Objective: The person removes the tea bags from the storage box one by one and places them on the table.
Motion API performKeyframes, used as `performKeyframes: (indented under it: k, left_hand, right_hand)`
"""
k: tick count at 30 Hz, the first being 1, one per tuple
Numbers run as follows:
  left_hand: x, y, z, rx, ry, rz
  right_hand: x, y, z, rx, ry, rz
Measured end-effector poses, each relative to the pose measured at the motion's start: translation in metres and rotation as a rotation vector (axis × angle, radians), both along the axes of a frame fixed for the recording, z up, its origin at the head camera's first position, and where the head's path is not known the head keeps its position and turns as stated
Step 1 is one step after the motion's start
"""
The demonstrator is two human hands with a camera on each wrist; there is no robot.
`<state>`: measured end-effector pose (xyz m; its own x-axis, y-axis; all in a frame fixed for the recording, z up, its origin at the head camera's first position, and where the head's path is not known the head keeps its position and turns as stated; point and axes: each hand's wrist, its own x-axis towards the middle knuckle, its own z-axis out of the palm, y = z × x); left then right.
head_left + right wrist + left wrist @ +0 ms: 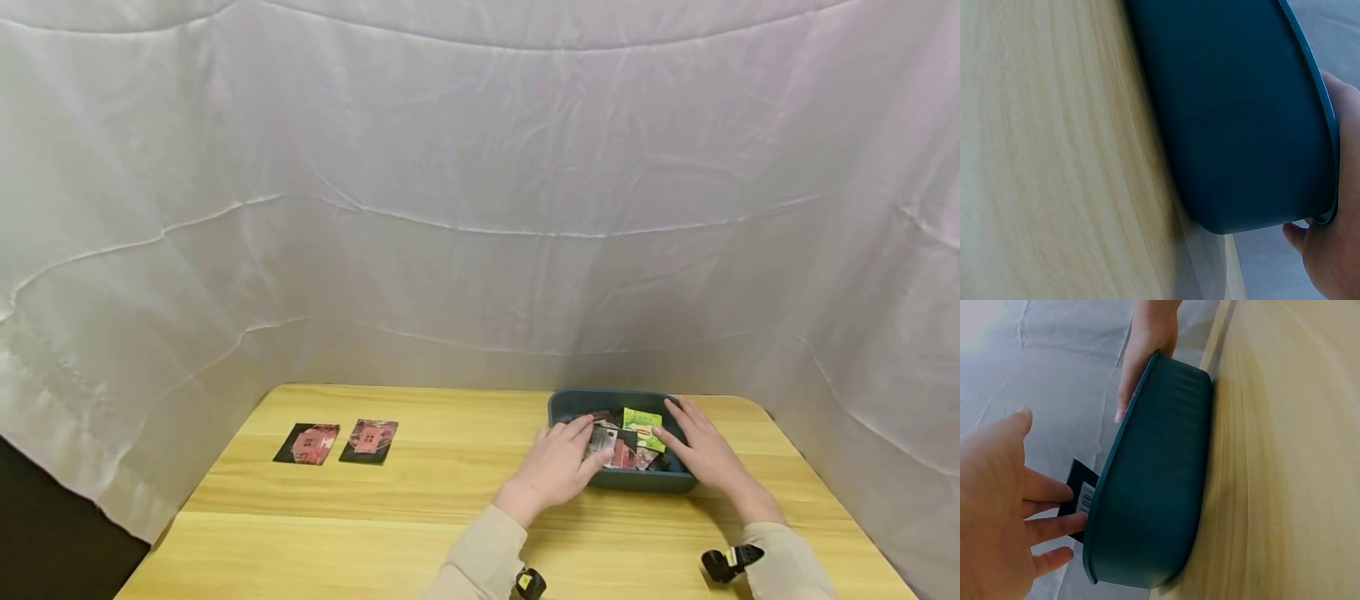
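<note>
A dark blue-green plastic bin (637, 481) holds a jumble of small packets. Among them lie a green-yellow Lipton tea sachet (643, 421), a silver-grey packet (601, 444) and a red-and-black one (623, 454). My left hand (551, 467) reaches over the bin's left end, thumb spread from the fingers. In the left wrist view, its fingertips touch a black packet with a barcode label (1085, 497), tilted up above the rim. My right hand (705, 450) holds the bin's right end, thumb reaching inside over the rim and a finger (1294, 236) curled outside.
Two red-and-black packets (307, 444) (368, 440) lie flat, side by side, on the left of the wooden table (337, 533). A pale curtain (480, 208) hangs behind and on both sides. The bin stands near the table's back right.
</note>
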<state>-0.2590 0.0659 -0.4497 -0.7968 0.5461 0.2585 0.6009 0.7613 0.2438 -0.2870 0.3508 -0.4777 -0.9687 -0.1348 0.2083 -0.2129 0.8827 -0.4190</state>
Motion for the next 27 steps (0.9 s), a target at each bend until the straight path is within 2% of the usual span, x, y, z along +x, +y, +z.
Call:
performKeyframes:
  k: [13,20,27]
  left_hand:
    - [-0.001,-0.02,0.007,0.151,0.034,-0.081]
    - [0.001,-0.04,0.005,0.213,0.137,-0.102]
    - [0.003,-0.073,-0.002,0.249,0.266,-0.112]
  right_hand:
    - [-0.002,0.002,-0.003,-0.002,0.008,0.001]
    - [-0.002,0.001,-0.002,0.009,0.002,-0.002]
    - [0.0,0.001,-0.001,0.008,0.004,0.002]
